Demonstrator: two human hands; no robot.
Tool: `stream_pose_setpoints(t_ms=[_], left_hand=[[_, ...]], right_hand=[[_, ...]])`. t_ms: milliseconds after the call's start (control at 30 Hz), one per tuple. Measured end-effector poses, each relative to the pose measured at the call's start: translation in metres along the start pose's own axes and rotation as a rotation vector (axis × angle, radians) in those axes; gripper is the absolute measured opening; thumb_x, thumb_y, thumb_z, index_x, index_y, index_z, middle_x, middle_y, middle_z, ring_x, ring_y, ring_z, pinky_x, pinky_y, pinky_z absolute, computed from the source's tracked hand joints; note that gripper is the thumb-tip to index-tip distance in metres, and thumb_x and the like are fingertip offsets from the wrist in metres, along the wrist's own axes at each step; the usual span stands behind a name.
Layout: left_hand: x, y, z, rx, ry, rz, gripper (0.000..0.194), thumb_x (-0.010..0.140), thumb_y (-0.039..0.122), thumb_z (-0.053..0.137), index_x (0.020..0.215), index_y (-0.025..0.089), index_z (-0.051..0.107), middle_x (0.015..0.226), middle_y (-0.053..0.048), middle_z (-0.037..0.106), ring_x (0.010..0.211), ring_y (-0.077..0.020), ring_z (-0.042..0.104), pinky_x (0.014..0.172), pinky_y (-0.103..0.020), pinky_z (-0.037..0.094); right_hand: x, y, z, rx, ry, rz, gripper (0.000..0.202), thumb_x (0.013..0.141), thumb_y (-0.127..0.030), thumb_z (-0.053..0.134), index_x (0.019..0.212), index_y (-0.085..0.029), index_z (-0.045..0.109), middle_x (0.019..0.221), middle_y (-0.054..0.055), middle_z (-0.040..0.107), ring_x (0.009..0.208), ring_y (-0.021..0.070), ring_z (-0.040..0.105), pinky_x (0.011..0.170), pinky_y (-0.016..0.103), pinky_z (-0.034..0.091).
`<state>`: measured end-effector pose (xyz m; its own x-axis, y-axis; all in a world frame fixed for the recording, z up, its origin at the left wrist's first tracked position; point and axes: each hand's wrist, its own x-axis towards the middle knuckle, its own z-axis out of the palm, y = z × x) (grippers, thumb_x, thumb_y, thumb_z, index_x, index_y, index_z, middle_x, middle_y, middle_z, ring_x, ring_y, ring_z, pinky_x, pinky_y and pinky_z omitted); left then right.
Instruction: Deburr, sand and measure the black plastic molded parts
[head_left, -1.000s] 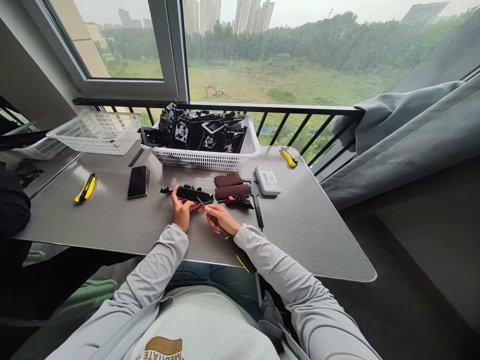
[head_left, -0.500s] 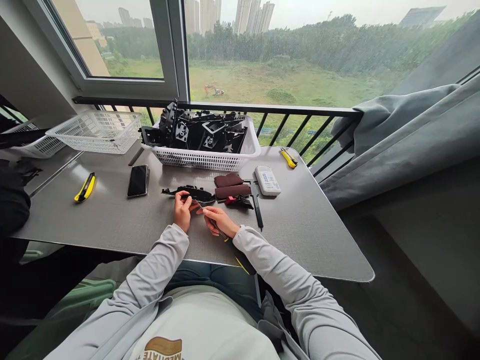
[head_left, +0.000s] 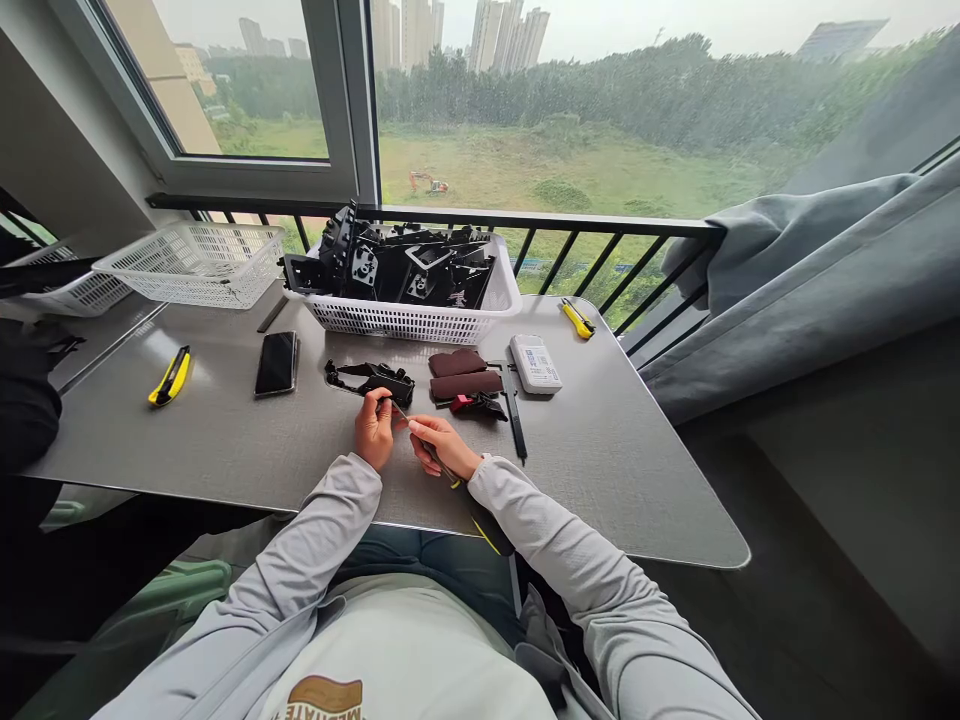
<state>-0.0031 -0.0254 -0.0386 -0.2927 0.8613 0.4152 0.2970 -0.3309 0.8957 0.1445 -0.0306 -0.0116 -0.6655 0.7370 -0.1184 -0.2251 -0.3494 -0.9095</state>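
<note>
Dark phone (head_left: 276,364), grey curtain (head_left: 802,310), black railing (head_left: 600,221), excavator (head_left: 437,187) outside.

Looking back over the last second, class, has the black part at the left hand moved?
Yes: the black part has turned, its right end shifting left, away from the unmoved brown roll, so the gap between them is wider.

Room btwn phone (head_left: 276,363) & blk part (head_left: 391,384); bskt (head_left: 405,320) beyond

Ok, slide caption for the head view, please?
Left hand holding an elongated black plastic part, right hand gripping a long black-and-yellow tool, over a grey tabletop.
</note>
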Motion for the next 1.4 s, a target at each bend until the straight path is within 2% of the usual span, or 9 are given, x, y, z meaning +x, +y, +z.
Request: stream_pose_setpoints(t_ms=[233,433,667,833,1000,1067,1200,1300,1400], left_hand=[[-0.001,0.002,0.001,-0.068,-0.004,-0.053,0.021,0.089,0.044,0.053,0.094,0.023,0.054,0.073,0.001,0.058,0.061,-0.0132,0.061,0.060,-0.026,0.049],[0.005,0.005,0.003,-0.216,0.104,-0.155,0.022,0.083,0.042,0.059,0.091,0.022,0.052,0.078,0.001,0.055,0.064,-0.0121,0.059,0.061,-0.027,0.053],[0.014,0.001,0.005,-0.364,0.191,-0.390,0.023,0.074,0.027,0.064,0.089,0.022,0.047,0.073,0.003,0.051,0.063,-0.0119,0.059,0.060,-0.028,0.055],[0.018,0.004,0.002,-0.413,0.229,-0.525,0.030,0.068,0.019,0.062,0.092,0.023,0.044,0.072,0.005,0.051,0.061,-0.0119,0.058,0.056,-0.026,0.055],[0.014,0.007,0.003,-0.442,0.212,-0.471,0.057,0.060,0.019,0.074,0.107,0.025,0.041,0.083,0.002,0.059,0.070,-0.0128,0.062,0.057,-0.023,0.054],[0.013,0.006,0.003,-0.414,0.204,-0.457,0.066,0.060,0.021,0.076,0.115,0.026,0.039,0.080,0.004,0.059,0.064,-0.0116,0.062,0.055,-0.023,0.053],[0.013,0.004,0.003,-0.366,0.180,-0.450,0.060,0.069,0.032,0.072,0.120,0.025,0.041,0.067,0.008,0.053,0.048,-0.0081,0.054,0.048,-0.023,0.051],[0.014,0.004,0.002,-0.385,0.146,-0.448,0.054,0.071,0.037,0.070,0.117,0.025,0.045,0.069,0.006,0.053,0.050,-0.0088,0.055,0.048,-0.023,0.051],[0.014,0.005,0.002,-0.422,0.102,-0.443,0.058,0.065,0.033,0.073,0.115,0.027,0.046,0.078,0.004,0.057,0.060,-0.0102,0.059,0.052,-0.022,0.053]], right_hand=[[-0.001,-0.001,0.000,0.019,-0.008,0.013,0.051,0.075,-0.057,0.066,0.103,-0.014,0.059,0.037,-0.013,0.042,0.025,0.0054,0.027,0.024,0.016,0.028],[-0.001,-0.002,0.001,0.026,-0.005,0.035,0.051,0.075,-0.056,0.066,0.103,-0.013,0.060,0.037,-0.013,0.041,0.026,0.0055,0.027,0.025,0.017,0.028],[0.001,-0.001,-0.007,0.057,0.094,-0.025,0.046,0.079,-0.053,0.063,0.103,-0.014,0.060,0.039,-0.013,0.040,0.025,0.0051,0.025,0.025,0.018,0.025],[0.004,0.000,-0.008,0.063,0.122,-0.009,0.044,0.076,-0.052,0.065,0.099,-0.014,0.060,0.038,-0.013,0.042,0.025,0.0055,0.025,0.025,0.018,0.025],[0.005,0.000,-0.007,0.061,0.137,-0.001,0.045,0.075,-0.053,0.065,0.098,-0.015,0.059,0.039,-0.013,0.042,0.025,0.0054,0.025,0.025,0.018,0.026],[0.005,0.000,-0.008,0.056,0.139,0.004,0.046,0.075,-0.054,0.065,0.100,-0.015,0.059,0.039,-0.013,0.042,0.025,0.0053,0.025,0.025,0.019,0.026],[0.006,0.000,-0.008,0.053,0.131,0.009,0.047,0.076,-0.055,0.065,0.100,-0.015,0.058,0.040,-0.013,0.042,0.026,0.0051,0.026,0.026,0.019,0.027],[0.005,-0.001,-0.008,0.051,0.124,0.012,0.047,0.074,-0.055,0.066,0.098,-0.016,0.058,0.039,-0.013,0.042,0.026,0.0051,0.026,0.026,0.019,0.028],[0.004,-0.002,-0.007,0.036,0.116,0.017,0.047,0.073,-0.056,0.067,0.096,-0.016,0.058,0.039,-0.013,0.043,0.025,0.0052,0.026,0.026,0.019,0.029]])
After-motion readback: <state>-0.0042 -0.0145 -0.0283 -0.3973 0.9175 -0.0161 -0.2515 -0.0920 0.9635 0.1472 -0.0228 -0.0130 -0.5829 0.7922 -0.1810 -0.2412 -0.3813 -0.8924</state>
